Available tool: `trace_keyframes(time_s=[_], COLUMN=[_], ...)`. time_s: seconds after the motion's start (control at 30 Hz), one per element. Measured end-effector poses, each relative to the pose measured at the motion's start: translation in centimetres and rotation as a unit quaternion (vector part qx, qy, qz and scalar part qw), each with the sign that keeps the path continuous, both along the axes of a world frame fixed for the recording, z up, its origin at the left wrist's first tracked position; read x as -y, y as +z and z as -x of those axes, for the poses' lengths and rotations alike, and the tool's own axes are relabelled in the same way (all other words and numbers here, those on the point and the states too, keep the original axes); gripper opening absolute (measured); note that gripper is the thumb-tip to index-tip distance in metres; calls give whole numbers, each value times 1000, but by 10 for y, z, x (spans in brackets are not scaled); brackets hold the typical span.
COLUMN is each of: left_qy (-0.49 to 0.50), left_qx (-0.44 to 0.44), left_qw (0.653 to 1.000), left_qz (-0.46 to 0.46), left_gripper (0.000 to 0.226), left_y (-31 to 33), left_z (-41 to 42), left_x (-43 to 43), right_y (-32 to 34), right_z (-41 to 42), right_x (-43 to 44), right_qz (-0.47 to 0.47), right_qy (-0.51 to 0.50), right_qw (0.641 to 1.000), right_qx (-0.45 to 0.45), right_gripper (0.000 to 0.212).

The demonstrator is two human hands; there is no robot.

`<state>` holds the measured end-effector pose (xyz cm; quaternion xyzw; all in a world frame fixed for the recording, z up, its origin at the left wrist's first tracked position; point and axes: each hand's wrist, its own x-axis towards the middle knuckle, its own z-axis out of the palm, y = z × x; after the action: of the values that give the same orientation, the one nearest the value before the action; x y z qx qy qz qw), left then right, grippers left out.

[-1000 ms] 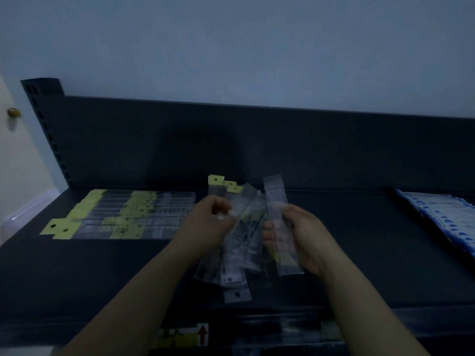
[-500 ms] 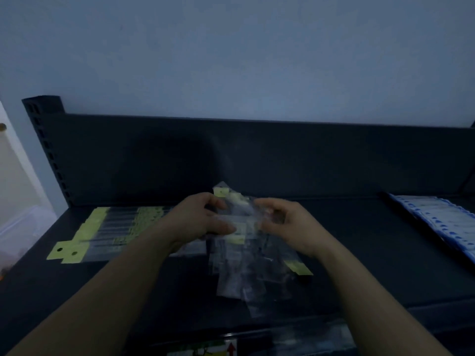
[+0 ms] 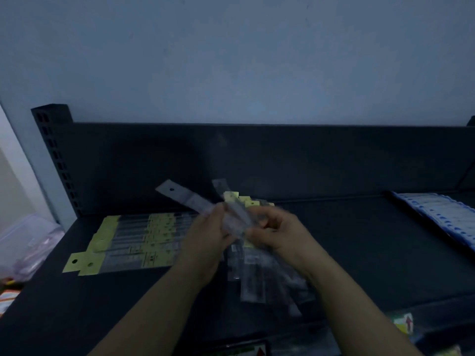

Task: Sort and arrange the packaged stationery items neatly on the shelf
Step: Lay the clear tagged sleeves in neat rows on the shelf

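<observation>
A bundle of clear plastic stationery packets with yellow header tabs hangs above the dark shelf at the middle. My right hand grips the bundle from the right. My left hand pinches one clear packet with a grey punched tab, which sticks out up and to the left. On the shelf to the left lies a flat row of yellow-tabbed packets. The scene is dim and the hands are blurred.
A stack of blue-and-white packets lies on the shelf at the right. The shelf's dark back panel rises behind. A clear plastic box stands left of the shelf. Labelled packs show below the front edge.
My left hand has drawn one grey-tabbed packet out of the bundle, up and to the left. The view has shifted slightly, and the bundle hangs a little lower on the right.
</observation>
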<state>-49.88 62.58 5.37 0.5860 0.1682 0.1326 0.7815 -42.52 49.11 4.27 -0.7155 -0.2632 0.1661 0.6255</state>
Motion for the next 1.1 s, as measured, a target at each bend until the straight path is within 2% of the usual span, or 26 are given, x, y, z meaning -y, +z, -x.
trace_keyframes(time_s=[0.07, 0.13, 0.2, 0.27, 0.37, 0.43, 0.47, 0.53, 0.57, 0.67, 0.83, 0.9, 1.0, 1.1], left_qy=[12, -4, -29, -36, -15, -3, 3, 18, 23, 17, 24, 20, 30, 32], left_qx=[-7, -10, -16, -21, -19, -23, -26, -28, -29, -27, -23, -21, -31, -29], left_qw=[999, 997, 995, 994, 993, 984, 978, 969, 965, 963, 970, 970, 968, 965], left_qz=[36, 72, 93, 98, 119, 179, 208, 246, 260, 267, 239, 239, 246, 260], left_gripper=[33, 30, 39, 43, 25, 21, 21, 21, 20, 16, 14, 14, 18, 23], left_y=[-9, -16, -23, -29, -33, -33, -33, -32, -32, -34, -31, -27, -26, -25], left_z=[-3, -2, 0, 0, 0, 0, 0, -2, -2, -4, -4, -5, -8, -14], left_x=[-1, -2, -1, 2, 3, 0, -3, -7, -8, -7, -1, 2, 6, 7], right_y=[-9, -16, -23, -28, -25, -19, -19, -23, -25, -31, -31, -29, -24, -20], right_z=[9, 15, 21, 27, 30, 24, 15, -10, -22, -45, -67, -73, -79, -83], right_x=[-11, -17, -21, -19, -6, 10, 19, 39, 44, 42, 17, 14, 20, 35], right_qz=[11, -16, -31, -6, 32, 18, 37, 141, 194, 291, 339, 329, 285, 188], right_qy=[-1, -25, -26, -11, 37, -5, -79, -234, -271, -244, -207, -196, -182, -199], right_qw=[1000, 1000, 999, 1000, 999, 1000, 995, 955, 936, 924, 917, 924, 939, 959], right_qx=[22, -3, -27, -9, 8, 7, 44, 116, 116, 46, 33, -3, -60, -73], right_gripper=[28, 26, 27, 24, 16, 10, 9, 6, 10, 33, 37, 40, 32, 23])
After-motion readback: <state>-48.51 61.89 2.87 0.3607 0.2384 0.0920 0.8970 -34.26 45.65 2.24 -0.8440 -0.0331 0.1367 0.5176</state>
